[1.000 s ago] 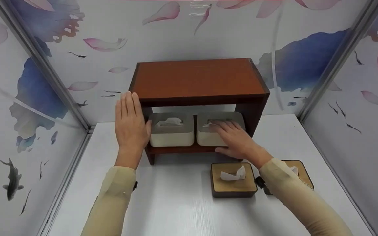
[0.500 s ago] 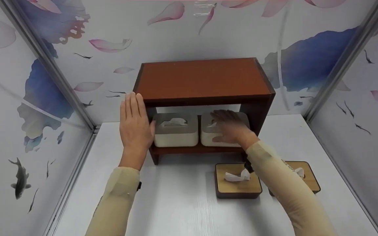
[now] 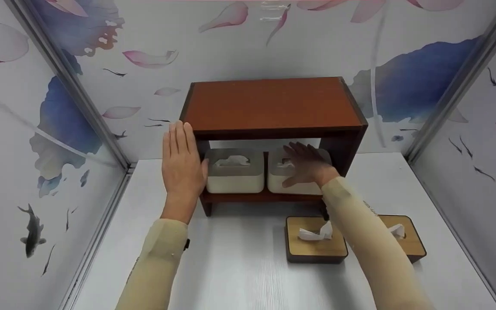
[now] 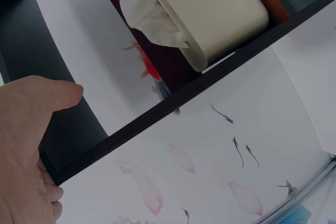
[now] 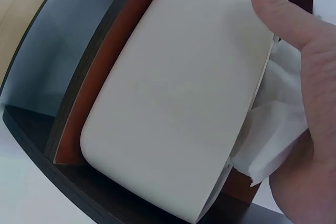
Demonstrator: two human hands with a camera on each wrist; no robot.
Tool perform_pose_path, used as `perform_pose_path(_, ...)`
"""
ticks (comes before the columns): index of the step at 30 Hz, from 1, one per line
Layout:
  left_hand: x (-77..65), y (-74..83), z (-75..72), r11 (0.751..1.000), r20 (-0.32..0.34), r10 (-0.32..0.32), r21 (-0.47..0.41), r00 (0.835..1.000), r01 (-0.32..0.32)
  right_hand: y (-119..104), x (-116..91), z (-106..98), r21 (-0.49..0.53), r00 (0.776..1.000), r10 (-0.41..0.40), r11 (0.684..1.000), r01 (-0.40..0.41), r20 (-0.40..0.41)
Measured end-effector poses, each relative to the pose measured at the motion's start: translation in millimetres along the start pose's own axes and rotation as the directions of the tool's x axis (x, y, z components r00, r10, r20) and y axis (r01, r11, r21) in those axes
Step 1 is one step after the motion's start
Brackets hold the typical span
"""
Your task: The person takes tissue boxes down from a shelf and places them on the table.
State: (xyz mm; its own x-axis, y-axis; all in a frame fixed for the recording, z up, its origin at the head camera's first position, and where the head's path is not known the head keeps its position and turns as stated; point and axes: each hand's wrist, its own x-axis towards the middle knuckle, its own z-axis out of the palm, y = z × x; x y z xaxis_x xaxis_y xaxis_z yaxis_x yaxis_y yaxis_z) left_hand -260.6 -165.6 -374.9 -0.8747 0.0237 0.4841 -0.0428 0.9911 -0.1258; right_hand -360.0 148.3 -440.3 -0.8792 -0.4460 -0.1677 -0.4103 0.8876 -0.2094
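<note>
A small brown wooden shelf holds two white tissue boxes with grey tops side by side. My left hand holds the shelf's left side panel, fingers straight along the outside and thumb on its inner face. Right beside that thumb is the left tissue box. My right hand lies over the top of the right tissue box, its fingers spread toward the back and its thumb near the front. White tissue sticks out of that box next to my palm.
Two tissue boxes with wooden tops and dark sides stand on the white table, in front of the shelf. The nearer wooden-topped box is beside my right forearm, which partly covers the farther one. Printed walls surround the table.
My right hand has moved back and inward over the right tissue box, its fingers spreading wider. My left hand stays at the shelf's side. The whole view has shifted slightly.
</note>
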Motion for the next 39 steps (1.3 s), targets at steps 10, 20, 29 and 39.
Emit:
perform_pose_path(10,0.6,2.3,-0.4,1.0,0.006,-0.015,0.005,1.0,0.015,7,6,-1,-0.003,1.0,0.006,1.0,-0.006,0.024)
perform_pose_path(20,0.6,2.1,-0.3,1.0,0.01,-0.015,0.012,1.0,0.015,7,14,1,0.008,0.999,-0.022,1.0,0.021,0.032)
perform_pose_path(29,-0.3,2.5,0.4,0.999,0.0,-0.006,0.033,1.0,0.006,12,15,8,0.113,0.999,-0.046,0.993,0.045,0.004)
perform_pose_path(39,-0.7,2.3,1.9,0.998,-0.018,-0.006,0.066,1.0,0.007,10,10,10,0.127,0.998,-0.056,0.99,0.058,-0.02)
